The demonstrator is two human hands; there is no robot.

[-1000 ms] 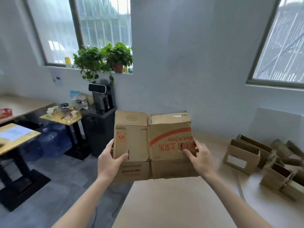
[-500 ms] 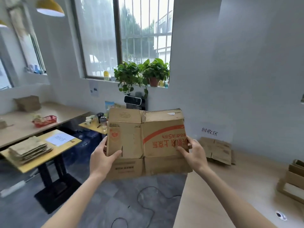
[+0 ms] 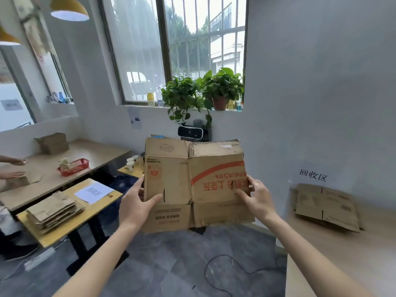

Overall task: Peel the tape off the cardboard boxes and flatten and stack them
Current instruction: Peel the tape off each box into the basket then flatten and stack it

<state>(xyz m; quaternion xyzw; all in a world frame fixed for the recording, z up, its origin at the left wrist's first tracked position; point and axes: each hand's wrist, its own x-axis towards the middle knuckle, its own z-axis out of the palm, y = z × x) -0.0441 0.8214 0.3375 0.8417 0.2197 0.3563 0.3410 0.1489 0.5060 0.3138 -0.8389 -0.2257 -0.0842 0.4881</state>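
Observation:
I hold a flattened brown cardboard box (image 3: pixel 192 181) with red print upright in the air in front of me, above the floor. My left hand (image 3: pixel 135 205) grips its left edge, thumb on the front face. My right hand (image 3: pixel 257 199) grips its right edge, thumb across the red lettering. A flattened box pile (image 3: pixel 325 205) lies on the wooden table (image 3: pixel 342 254) at the right, under a wall sign. Another stack of flattened boxes (image 3: pixel 53 211) lies on the yellow table (image 3: pixel 70 228) at the left.
A paper sign (image 3: pixel 94 192) lies on the yellow table. A long counter (image 3: pixel 85 155) at the left carries a red basket (image 3: pixel 74 166) and a box (image 3: pixel 52 142); another person's hands (image 3: pixel 12 168) work there. A black cable (image 3: pixel 225 273) lies on the grey floor. Potted plants (image 3: pixel 203 91) stand on the sill.
The view has swung left with the box held the same way in both hands. The open boxes at the right have left the view; the left tables and stacks have come in.

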